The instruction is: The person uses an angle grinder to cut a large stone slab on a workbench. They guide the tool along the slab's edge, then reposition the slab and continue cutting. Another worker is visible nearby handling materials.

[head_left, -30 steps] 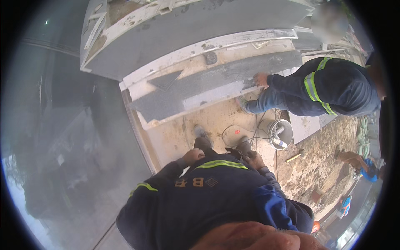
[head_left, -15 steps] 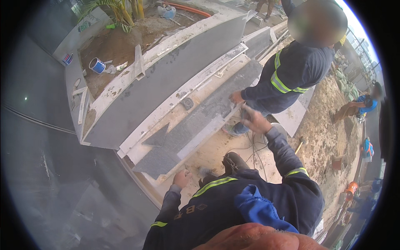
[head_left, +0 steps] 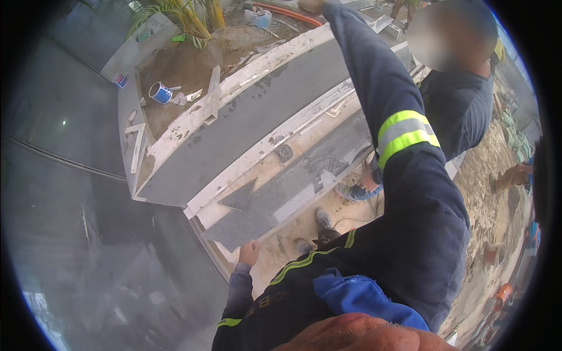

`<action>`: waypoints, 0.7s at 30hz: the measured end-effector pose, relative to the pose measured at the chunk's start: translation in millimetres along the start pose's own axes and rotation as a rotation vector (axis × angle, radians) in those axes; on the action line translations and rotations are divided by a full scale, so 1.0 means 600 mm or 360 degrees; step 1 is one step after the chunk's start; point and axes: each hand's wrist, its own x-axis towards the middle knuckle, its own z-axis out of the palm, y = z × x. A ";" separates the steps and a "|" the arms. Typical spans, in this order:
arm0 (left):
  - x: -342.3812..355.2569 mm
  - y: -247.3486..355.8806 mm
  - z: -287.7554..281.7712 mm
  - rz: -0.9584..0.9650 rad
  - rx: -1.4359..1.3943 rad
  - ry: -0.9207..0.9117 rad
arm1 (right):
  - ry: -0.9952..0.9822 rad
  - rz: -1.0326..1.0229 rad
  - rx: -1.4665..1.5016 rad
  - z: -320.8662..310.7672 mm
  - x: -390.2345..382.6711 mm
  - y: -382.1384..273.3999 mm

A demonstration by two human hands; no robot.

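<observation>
A long dark grey stone slab lies along the foot of a curved planter wall. My left hand is at the slab's near end, fingers loosely bent and nothing visible in them; whether it touches the edge is unclear. My right arm stretches far forward, and my right hand is at the top edge of the picture, partly cut off and above the planter's far side. A dark triangular stone offcut rests beside the slab on the wall side. Farther along that strip sits a small dark rounded object.
A co-worker crouches to the right, a hand low by the slab. The planter wall holds soil, a palm and a blue-and-white bucket. An angled metal piece lies across its rim. A cable runs over the ground.
My right arm has swung up and forward from above the slab to the top of the view. My left hand stays by the slab's near end. The co-worker has bent lower.
</observation>
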 end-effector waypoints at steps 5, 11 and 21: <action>-0.078 -0.025 0.085 -0.0317 0.0003 0.0115 | 0.0016 -0.0377 0.0153 0.221 0.023 0.002; -0.208 0.087 0.159 -0.0500 -0.0282 -0.0037 | -0.1064 -0.0421 0.0462 0.445 -0.436 0.168; -0.236 -0.029 0.224 -0.0678 -0.0248 0.0173 | -0.2501 0.0292 -0.0040 0.378 -1.024 0.389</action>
